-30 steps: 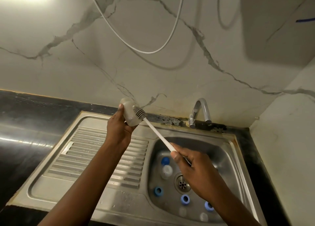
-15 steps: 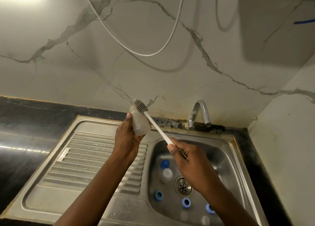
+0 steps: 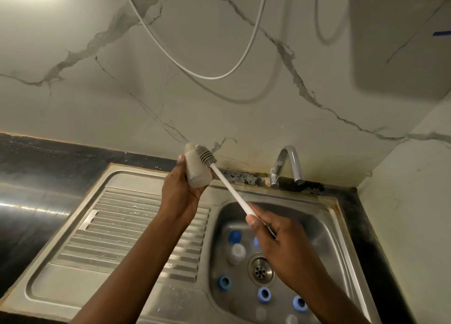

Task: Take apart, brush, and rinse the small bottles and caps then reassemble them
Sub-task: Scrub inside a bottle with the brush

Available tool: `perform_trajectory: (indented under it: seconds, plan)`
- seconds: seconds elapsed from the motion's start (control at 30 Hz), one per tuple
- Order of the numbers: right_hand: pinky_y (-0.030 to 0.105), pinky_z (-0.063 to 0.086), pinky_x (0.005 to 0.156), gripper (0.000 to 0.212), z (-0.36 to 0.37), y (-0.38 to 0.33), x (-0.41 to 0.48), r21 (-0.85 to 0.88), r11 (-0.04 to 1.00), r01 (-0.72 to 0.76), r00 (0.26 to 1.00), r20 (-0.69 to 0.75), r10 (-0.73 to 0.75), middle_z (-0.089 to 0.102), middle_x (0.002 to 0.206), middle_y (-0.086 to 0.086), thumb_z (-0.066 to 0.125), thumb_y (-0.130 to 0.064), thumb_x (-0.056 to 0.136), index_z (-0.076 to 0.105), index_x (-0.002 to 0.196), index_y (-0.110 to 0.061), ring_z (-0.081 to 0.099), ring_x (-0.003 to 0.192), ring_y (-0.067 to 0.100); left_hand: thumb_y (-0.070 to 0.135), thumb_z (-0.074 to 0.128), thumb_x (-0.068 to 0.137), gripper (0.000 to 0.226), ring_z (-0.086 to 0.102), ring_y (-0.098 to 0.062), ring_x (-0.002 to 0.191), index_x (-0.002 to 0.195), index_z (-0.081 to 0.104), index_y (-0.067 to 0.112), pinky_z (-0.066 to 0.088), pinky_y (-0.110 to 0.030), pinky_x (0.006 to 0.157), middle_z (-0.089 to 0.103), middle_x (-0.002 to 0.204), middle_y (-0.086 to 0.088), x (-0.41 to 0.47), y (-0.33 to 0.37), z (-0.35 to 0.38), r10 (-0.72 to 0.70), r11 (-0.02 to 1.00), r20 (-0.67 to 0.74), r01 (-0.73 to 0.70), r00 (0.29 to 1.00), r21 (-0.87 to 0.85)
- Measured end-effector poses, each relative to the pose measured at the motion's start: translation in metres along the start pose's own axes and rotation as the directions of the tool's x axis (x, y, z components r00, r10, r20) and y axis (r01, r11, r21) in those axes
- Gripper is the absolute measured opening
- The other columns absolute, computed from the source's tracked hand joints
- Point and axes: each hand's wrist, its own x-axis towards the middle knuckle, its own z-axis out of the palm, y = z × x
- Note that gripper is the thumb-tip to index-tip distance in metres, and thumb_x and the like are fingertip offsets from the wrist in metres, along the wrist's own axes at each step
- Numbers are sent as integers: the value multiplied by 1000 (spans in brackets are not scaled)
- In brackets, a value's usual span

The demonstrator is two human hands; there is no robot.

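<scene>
Head view. Left hand (image 3: 181, 194) is raised over the draining board (image 3: 117, 228), fingers wrapped round a small cloudy bottle (image 3: 196, 171), neck pointing up. Right hand (image 3: 275, 240) sits lower, over the sink (image 3: 328, 216) basin, gripping the near end of a white-handled brush (image 3: 229, 189). The grey brush head lies against the bottle's upper side, by the neck. Down in the basin, loose blue caps (image 3: 264, 294) lie around the drain (image 3: 260, 270), with another small bottle (image 3: 236, 250) just left of it. Tap (image 3: 288, 162) stands behind.
</scene>
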Motion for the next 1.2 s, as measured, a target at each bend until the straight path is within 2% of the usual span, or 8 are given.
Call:
perform_trajectory:
  seconds: [0.1, 0.2, 0.37, 0.47, 0.67, 0.83, 0.93, 1.2]
  plan:
    - [23, 59, 69, 48, -1, -1, 12, -7, 1000, -23, 999, -30, 22, 68, 74, -8, 49, -49, 102, 60, 144, -27, 69, 75, 4, 34, 55, 109, 43, 77, -35, 107, 138, 55, 2, 66, -43, 76, 77, 117, -24, -5, -15, 2, -53, 999, 48, 53, 997, 8]
    - [14, 57, 75, 47, -5, -2, 20, -32, 999, -27, 999, -41, 26, 72, 90, -10, 50, -49, 103, 60, 144, -28, 68, 89, -7, 34, 56, 109, 42, 76, -37, 110, 138, 55, 4, 66, -45, 78, 77, 119, -23, -2, -19, 1, -66, 998, 62, 66, 996, 1]
    - [14, 57, 75, 44, -8, 1, 19, -38, 999, -9, 999, -49, 7, 71, 85, -10, 50, -50, 102, 63, 139, -29, 69, 88, -4, 37, 76, 91, 49, 72, -24, 108, 133, 68, 11, 62, -33, 81, 76, 120, -10, 2, -11, -6, -31, 963, 78, 9, 997, 270]
    - [24, 59, 71, 42, -4, 5, 14, -23, 999, -26, 1000, -17, 26, 70, 79, -7, 52, -48, 104, 62, 140, -30, 70, 79, 5, 29, 76, 91, 48, 76, -25, 109, 133, 67, 7, 63, -33, 82, 77, 124, -13, 6, -3, -11, -27, 985, 75, 13, 997, 174]
    - [17, 45, 57, 46, 2, 9, -5, 9, 1000, 22, 1000, 6, -22, 62, 70, -16, 47, -56, 101, 56, 144, -41, 60, 61, 3, 24, 74, 96, 48, 76, -33, 111, 137, 63, 1, 65, -38, 83, 73, 130, -20, 19, 13, -16, 6, 1000, -1, -6, 1000, 26]
    - [33, 54, 60, 42, 0, 11, -10, 27, 1000, -3, 1000, 13, 3, 65, 70, -2, 47, -59, 100, 58, 139, -47, 60, 60, 14, 24, 69, 101, 46, 73, -38, 119, 139, 58, 0, 59, -50, 100, 68, 136, -25, 24, 11, -22, -17, 999, -17, 16, 1000, -48]
    - [21, 47, 56, 44, 1, 8, -5, 13, 1000, -3, 1000, -4, 3, 63, 69, -6, 48, -55, 100, 60, 140, -40, 57, 58, 6, 24, 70, 98, 49, 72, -37, 120, 139, 58, 1, 61, -46, 98, 69, 135, -25, 20, 5, -18, -17, 999, 29, 18, 999, -28]
    - [16, 54, 65, 41, 1, -3, 18, -3, 999, -36, 999, -25, 36, 66, 74, -9, 50, -45, 104, 62, 139, -26, 68, 75, -2, 23, 70, 96, 52, 70, -39, 123, 139, 56, -1, 58, -52, 101, 68, 135, -27, 10, -3, -8, -64, 997, 135, 70, 989, -39]
